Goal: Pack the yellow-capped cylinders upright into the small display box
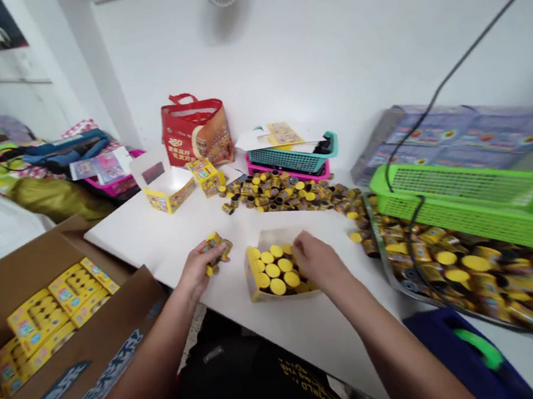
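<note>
A small open box [260,288] stands on the white table in front of me, filled with rows of little tubs [272,271] whose round yellow lids face up. My right hand [317,262] is over the box's right side, its fingers curled down at the tubs there; what they grip, if anything, is hidden. To the left of the box, my left hand [200,264] is closed around a few loose yellow-and-brown tubs [217,248], held just above the table.
Loose tubs [286,193] lie heaped at the back, beside a teal basket [290,158]. On the right, a green basket [470,207] rests over a tray of more tubs [491,278]. Left are an open carton [126,303] of packed boxes, an open display box [169,194] and a red bag [198,133].
</note>
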Demonstrator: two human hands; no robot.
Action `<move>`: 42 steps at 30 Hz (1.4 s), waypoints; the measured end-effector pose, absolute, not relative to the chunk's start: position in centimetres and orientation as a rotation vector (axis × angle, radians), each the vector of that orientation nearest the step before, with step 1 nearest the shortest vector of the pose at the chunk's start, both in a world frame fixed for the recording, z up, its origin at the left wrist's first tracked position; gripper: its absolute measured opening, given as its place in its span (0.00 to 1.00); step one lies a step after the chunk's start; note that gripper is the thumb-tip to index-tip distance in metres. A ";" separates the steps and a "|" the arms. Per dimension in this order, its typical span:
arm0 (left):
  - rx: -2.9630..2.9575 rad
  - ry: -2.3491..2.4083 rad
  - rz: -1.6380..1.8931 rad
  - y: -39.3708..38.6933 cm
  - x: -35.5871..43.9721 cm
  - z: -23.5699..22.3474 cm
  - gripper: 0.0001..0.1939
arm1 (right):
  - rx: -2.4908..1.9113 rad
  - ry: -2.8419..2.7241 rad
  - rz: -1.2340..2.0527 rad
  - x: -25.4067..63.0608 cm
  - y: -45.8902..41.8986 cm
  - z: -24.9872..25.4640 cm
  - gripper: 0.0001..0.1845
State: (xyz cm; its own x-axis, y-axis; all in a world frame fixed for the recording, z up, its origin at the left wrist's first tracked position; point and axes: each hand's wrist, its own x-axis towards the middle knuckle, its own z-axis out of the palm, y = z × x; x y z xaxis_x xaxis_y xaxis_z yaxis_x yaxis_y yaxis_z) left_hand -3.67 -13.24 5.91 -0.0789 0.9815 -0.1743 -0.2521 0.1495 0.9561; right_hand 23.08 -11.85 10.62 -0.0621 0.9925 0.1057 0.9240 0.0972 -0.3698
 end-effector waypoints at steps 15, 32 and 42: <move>0.711 0.730 1.117 -19.0 0.8 10.8 0.26 | -1.029 -1.758 1.042 19.4 -16.7 11.8 0.18; 0.956 0.996 1.141 -19.5 1.8 11.9 0.26 | -1.641 -2.134 0.418 22.7 -16.4 13.3 0.10; 1.003 1.066 1.114 -19.3 0.8 10.0 0.23 | -2.011 -2.256 0.208 23.3 -14.6 12.6 0.19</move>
